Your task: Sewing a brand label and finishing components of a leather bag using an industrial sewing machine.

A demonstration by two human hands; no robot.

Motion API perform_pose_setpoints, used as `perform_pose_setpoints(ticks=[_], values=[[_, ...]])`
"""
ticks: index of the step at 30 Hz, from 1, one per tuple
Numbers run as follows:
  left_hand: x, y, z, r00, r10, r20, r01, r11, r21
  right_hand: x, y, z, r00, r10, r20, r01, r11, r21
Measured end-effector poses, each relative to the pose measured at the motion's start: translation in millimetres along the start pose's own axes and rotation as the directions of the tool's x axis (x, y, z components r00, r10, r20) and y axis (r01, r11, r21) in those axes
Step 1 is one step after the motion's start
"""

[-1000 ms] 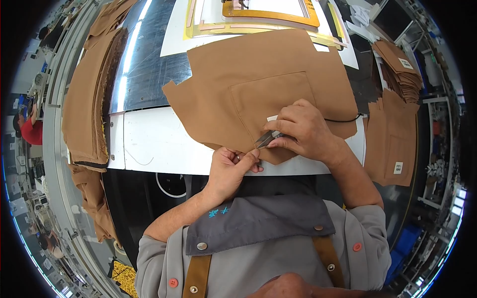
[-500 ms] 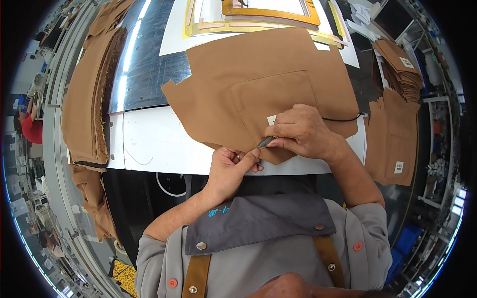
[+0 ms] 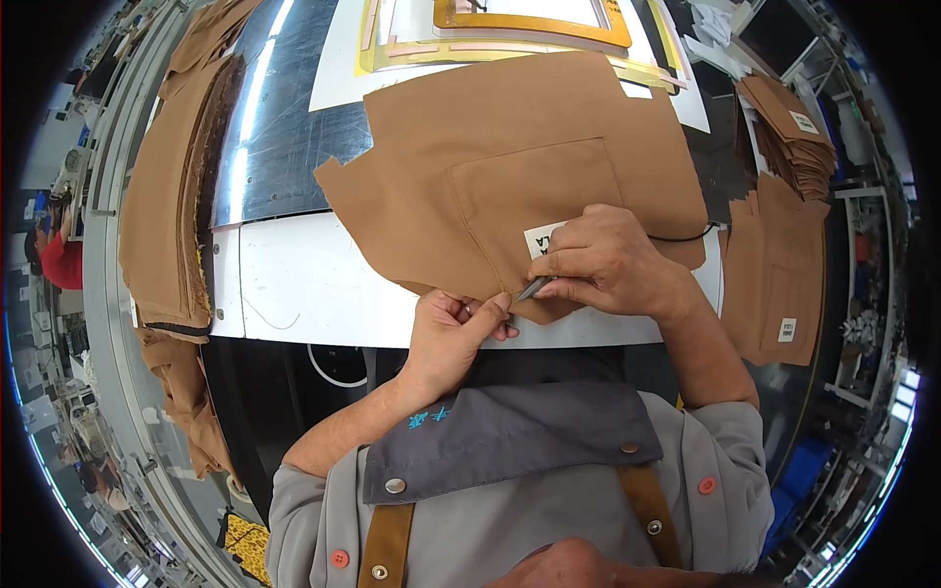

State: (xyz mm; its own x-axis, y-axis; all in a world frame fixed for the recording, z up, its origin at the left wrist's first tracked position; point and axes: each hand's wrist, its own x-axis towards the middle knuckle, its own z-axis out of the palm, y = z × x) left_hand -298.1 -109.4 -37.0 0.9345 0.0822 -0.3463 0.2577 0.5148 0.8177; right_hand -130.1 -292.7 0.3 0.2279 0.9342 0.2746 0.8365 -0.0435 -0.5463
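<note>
A brown fabric piece (image 3: 529, 108) with a stitched pocket outline lies across the front of the table. My left hand (image 3: 453, 328) pinches its near edge between thumb and fingers, close to the pocket's lower corner. Just right of that pinch, my right hand (image 3: 610, 257) is closed round small grey thread snips (image 3: 535, 287); their tips point at the left fingertips and most of the handle is hidden. A white label (image 3: 540, 241) shows on the cloth beside the right knuckles. From behind the right hand a black cord (image 3: 682, 237) runs off to the right.
Stacked brown pieces (image 3: 167, 206) lie at the left, and more piled pieces (image 3: 784, 118) at the far right. Another pocketed piece (image 3: 774, 265) hangs over the right edge. Behind the cloth is an orange-yellow frame template (image 3: 529, 31). A loose thread (image 3: 270, 318) lies on the white tabletop.
My right hand and the snips have drawn slightly right, away from the left fingertips. More of the white label is uncovered. The left hand keeps its pinch.
</note>
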Motion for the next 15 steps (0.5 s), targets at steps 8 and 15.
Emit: perform_pose_setpoints(ticks=[8,15], values=[[-0.2,0.5,1.2,1.0,0.001,-0.004,-0.001,1.0,0.02,-0.4,1.4,-0.6,0.996,0.092,0.014,-0.093,0.994,0.05],[-1.8,-1.1,-0.1,1.0,0.002,0.002,-0.002,1.0,0.019,2.2,-1.1,3.5,0.998,0.054,0.015,-0.055,0.998,0.034]])
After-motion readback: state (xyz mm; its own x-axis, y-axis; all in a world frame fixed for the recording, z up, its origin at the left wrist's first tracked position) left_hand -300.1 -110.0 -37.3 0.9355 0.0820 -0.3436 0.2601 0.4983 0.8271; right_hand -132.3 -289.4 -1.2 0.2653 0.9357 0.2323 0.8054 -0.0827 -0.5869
